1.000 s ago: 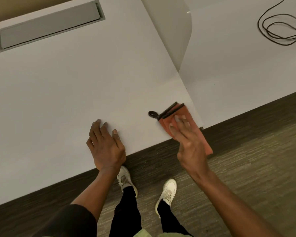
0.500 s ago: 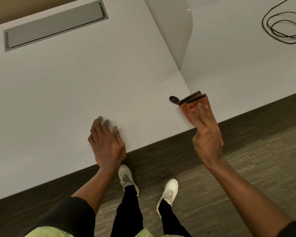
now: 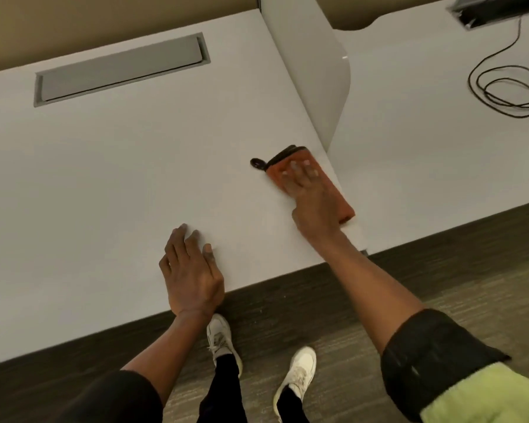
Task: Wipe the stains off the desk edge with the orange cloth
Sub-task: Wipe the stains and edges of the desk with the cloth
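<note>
A folded orange cloth [image 3: 329, 178] with a dark trim and a small hanging loop lies flat on the white desk [image 3: 119, 178], along the desk's right side edge where it meets the neighbouring desk. My right hand [image 3: 310, 199] presses down on the cloth with fingers spread flat over it, covering its middle. My left hand [image 3: 190, 270] rests palm down on the desk near the front edge, fingers apart, holding nothing. No stains are visible from here.
A grey cable-tray lid [image 3: 122, 70] is set into the desk at the back. A grey divider panel [image 3: 315, 71] stands between the two desks. A black coiled cable [image 3: 507, 90] lies on the right desk. Dark carpet and my white shoes [image 3: 297, 374] are below.
My right hand has slid the cloth away from the front corner, further onto the desk along its right edge. My left hand stays planted in place.
</note>
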### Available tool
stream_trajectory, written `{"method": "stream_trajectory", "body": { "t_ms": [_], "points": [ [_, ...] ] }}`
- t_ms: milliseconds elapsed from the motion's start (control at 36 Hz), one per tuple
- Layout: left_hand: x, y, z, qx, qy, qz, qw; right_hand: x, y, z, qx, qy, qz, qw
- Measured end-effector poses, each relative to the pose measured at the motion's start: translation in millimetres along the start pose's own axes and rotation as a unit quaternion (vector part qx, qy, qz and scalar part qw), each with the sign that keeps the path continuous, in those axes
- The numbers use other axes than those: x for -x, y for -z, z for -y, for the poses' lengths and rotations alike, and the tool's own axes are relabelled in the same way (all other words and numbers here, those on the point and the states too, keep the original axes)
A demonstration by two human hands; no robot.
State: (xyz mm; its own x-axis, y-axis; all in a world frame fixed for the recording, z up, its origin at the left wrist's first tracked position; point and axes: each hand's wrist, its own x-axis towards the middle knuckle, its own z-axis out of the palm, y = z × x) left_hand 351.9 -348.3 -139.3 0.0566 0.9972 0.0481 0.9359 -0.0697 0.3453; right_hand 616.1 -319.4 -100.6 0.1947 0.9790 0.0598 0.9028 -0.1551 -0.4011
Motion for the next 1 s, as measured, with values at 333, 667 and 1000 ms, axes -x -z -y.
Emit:
{"method": "stream_trajectory", "body": {
  "t_ms": [333,667,1000],
  "points": [
    [0.6,0.7,-1.4,0.0,0.005,0.008,1.0,52.7,-20.4,50.0,-0.055,-0.044,-0.018,0.997],
    [-0.9,4.5,-0.8,-0.014,0.0,0.018,1.0,-38.4,-25.0,42.9,0.015,0.037,0.018,0.999],
    [0.2,7.2,-5.1,-0.005,0.005,0.024,1.0,81.0,2.9,16.5,-0.017,-0.095,-0.022,0.995]
  ]
}}
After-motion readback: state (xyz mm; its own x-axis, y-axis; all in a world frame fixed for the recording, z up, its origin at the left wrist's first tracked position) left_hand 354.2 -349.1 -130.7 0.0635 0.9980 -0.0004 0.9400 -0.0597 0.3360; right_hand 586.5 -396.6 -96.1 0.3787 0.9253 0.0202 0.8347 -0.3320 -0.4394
